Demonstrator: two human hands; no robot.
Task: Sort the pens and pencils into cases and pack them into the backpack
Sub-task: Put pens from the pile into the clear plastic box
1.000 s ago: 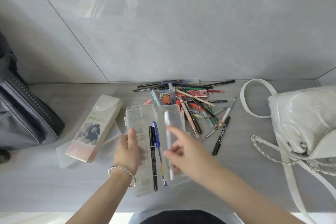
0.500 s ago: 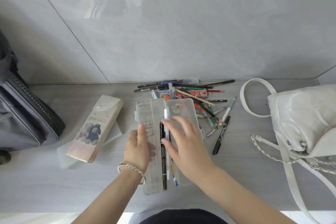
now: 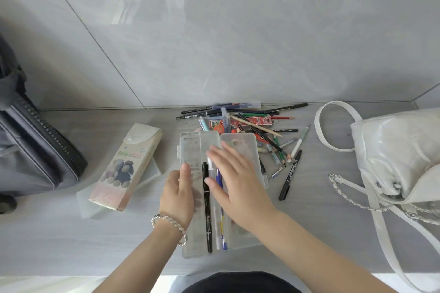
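Fingers (image 3: 215, 157) of the right hand (image 3: 238, 185) lie straight over 3 pens (image 3: 206, 207) in the open clear case (image 3: 247, 150); the left hand (image 3: 177, 195) grips its left half, thumb on top. Sorting looks underway: next calls for another pick from the pile (image 3: 250, 123) just beyond.

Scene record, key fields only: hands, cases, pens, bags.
left hand: thumb on clear case, left half; fingers hidden
right hand: flat, fingers straight, over the case's pens
in case: black marker, white pen, blue pen
loose pile: behind the case, unsorted
printed case: left, shut
bags: dark bag far left, white bag right
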